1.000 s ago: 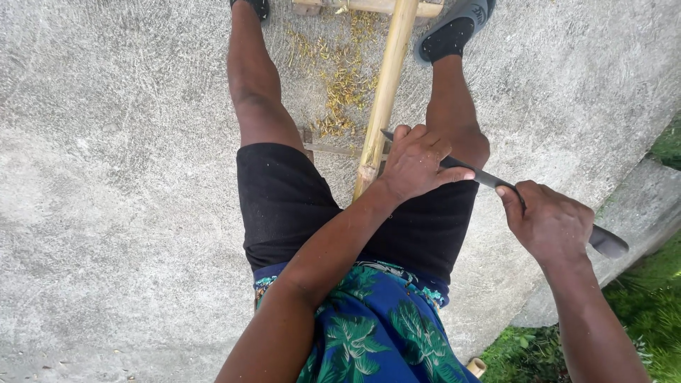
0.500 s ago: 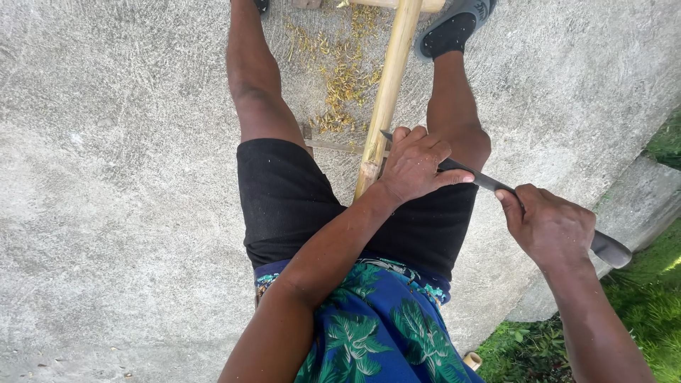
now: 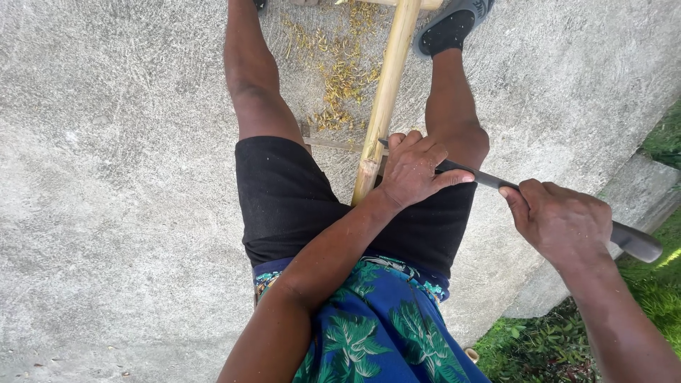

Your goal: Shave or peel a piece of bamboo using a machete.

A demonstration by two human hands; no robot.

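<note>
A pale bamboo pole [image 3: 386, 92] runs from between my knees out toward my feet. My left hand [image 3: 413, 169] lies over its near end, fingers curled on the pole and resting on the back of a long dark knife blade [image 3: 482, 177]. My right hand [image 3: 564, 220] is closed round the knife's handle [image 3: 636, 242], which sticks out to the right. The blade crosses the pole beneath my left fingers; its tip is hidden.
Yellow bamboo shavings [image 3: 339, 78] are scattered on the grey concrete floor [image 3: 120, 177] between my legs. A dark sandal [image 3: 454, 27] is on my right foot. The concrete's edge [image 3: 638, 191] drops to grass [image 3: 638, 305] at right.
The two hands and the knife have shifted only slightly along the pole. The pole stays in place.
</note>
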